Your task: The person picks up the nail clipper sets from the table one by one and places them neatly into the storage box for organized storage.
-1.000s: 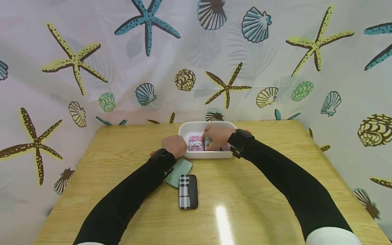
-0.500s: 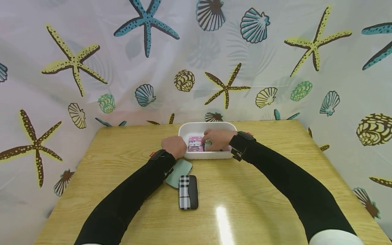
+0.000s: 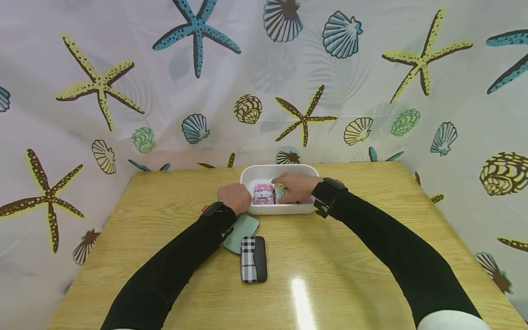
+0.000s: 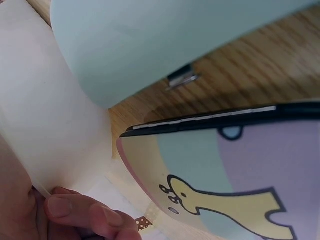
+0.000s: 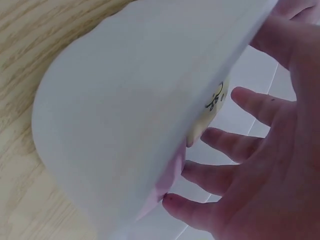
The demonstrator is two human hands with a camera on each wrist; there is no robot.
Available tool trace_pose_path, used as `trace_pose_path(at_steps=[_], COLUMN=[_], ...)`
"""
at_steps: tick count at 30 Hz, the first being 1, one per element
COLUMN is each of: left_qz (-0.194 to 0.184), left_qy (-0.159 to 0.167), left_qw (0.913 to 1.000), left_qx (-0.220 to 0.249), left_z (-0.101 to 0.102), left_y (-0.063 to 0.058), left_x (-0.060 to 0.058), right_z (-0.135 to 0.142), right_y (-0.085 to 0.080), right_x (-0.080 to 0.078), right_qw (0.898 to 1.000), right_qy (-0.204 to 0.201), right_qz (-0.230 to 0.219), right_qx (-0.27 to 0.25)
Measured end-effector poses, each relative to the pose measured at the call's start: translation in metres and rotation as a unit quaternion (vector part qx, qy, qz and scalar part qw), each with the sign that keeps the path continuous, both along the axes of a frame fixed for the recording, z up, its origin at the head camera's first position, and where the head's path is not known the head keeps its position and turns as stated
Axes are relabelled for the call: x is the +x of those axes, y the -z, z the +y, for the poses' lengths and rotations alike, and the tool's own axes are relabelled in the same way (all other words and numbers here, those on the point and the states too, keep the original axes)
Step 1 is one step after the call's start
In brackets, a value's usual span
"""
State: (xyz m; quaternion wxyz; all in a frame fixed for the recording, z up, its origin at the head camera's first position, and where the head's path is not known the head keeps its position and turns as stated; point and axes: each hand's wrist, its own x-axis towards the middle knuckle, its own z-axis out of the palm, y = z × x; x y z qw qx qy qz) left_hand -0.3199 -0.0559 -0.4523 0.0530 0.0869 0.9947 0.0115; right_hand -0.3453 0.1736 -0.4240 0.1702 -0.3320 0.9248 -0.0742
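Note:
A white bin (image 3: 280, 209) stands at the back of the table. My left hand (image 3: 235, 197) grips its left rim, and in the left wrist view the curled fingers (image 4: 95, 215) show there. Inside lie a pink patterned case (image 3: 264, 194) and, to its right, a pale yellow patterned case (image 3: 281, 191). My right hand (image 3: 298, 185) reaches into the bin over the yellow case, fingers spread. In the right wrist view the fingertips are close by the yellow case (image 5: 212, 107) and a pink item (image 5: 167, 180), with nothing held.
A mint green case (image 3: 243, 231) lies partly beneath my left wrist. In front of it is a black and white plaid case (image 3: 253, 259). A giraffe-patterned case (image 4: 225, 180) is near the mint one, hidden by my arm in the head view. A printed curtain (image 3: 313, 68) surrounds the table.
My right hand has let go of the pale yellow case, spread its fingers and drawn slightly right, leaving more of that case showing. My left hand keeps its hold on the bin.

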Motion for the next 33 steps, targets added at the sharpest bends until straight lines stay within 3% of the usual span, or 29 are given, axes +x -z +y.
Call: trace_pose_path(at_steps=[15,22,25,28,33], left_qz=[0.005,0.006,0.009,0.009,0.006], left_qy=[-0.007,-0.003,-0.003,-0.004,-0.004], left_qw=[1.0000,1.0000,1.0000,0.9999,1.0000], left_qx=[0.002,0.001,-0.001,0.000,-0.002], left_z=[0.000,0.000,0.000,0.000,0.000], left_y=[0.010,0.009,0.009,0.008,0.007], left_x=[-0.006,-0.006,-0.005,-0.005,-0.005], right_z=[0.002,0.015,0.026,0.040,0.063], right_y=[-0.002,0.000,0.001,0.001,0.002], right_x=[0.004,0.004,0.005,0.007,0.010], right_qw=[1.000,1.000,0.998,0.993,0.973], right_qy=[-0.001,0.014,0.031,0.056,0.135], right_qz=[0.006,0.002,0.021,0.071,0.157], right_qx=[0.023,-0.015,-0.045,-0.071,-0.102])
